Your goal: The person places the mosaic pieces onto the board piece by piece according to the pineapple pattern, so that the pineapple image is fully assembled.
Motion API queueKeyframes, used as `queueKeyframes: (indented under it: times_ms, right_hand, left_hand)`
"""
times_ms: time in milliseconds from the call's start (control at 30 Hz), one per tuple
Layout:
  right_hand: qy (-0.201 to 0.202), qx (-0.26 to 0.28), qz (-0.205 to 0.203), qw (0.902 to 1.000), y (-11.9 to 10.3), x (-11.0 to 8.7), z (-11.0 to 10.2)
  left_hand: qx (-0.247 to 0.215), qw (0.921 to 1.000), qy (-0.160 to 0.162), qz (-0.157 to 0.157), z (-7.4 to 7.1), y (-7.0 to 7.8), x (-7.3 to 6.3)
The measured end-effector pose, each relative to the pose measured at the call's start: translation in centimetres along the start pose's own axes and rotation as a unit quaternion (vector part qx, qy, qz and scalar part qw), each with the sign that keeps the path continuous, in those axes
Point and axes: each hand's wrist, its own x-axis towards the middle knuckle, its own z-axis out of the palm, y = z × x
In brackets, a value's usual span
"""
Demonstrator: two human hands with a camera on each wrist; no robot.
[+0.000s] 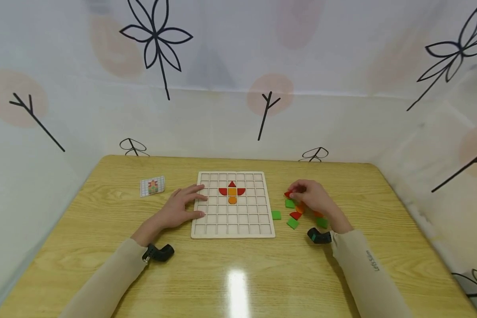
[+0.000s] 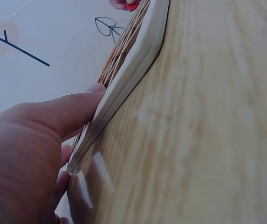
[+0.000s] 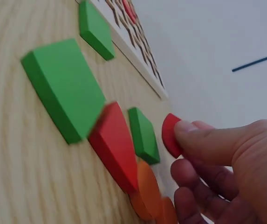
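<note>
My right hand (image 1: 311,195) pinches a red quarter-circle piece (image 3: 171,135) between thumb and fingers, above the loose pieces to the right of the board. Below it lie green squares (image 3: 65,86), another red piece (image 3: 117,144) and orange round pieces (image 3: 148,189). My left hand (image 1: 181,206) rests with spread fingers on the left edge of the wooden grid board (image 1: 214,221). On the board an orange square (image 1: 232,191) has a red triangle (image 1: 232,184) above it, red quarter-circles (image 1: 223,191) at both sides and an orange circle (image 1: 232,200) below.
A small pattern card (image 1: 152,186) lies on the table (image 1: 206,274) to the left of the board. One green square (image 1: 276,215) sits against the board's right edge. A patterned white cloth (image 1: 222,123) hangs behind the table and at its sides.
</note>
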Motion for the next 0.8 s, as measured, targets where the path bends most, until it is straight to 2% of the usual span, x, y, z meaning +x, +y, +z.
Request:
queueKeyframes:
  times_ms: [267, 700, 800]
  right_hand:
    - [0.022, 0.032, -0.048, 0.9981, -2.0, 0.2, 1.7]
    - [0.009, 0.094, -0.108, 0.9897, -4.3, 1.4, 4.6]
    - [0.001, 0.113, -0.105, 0.9881, -4.9, 1.7, 5.3]
  left_hand:
    - [-0.002, 1.0, -0.001, -0.002, 0.0, 0.0, -0.1]
    - [0.001, 1.0, 0.001, -0.002, 0.1, -0.1, 0.0]
    - [0.003, 1.0, 0.001, -0.004, 0.1, -0.1, -0.1]
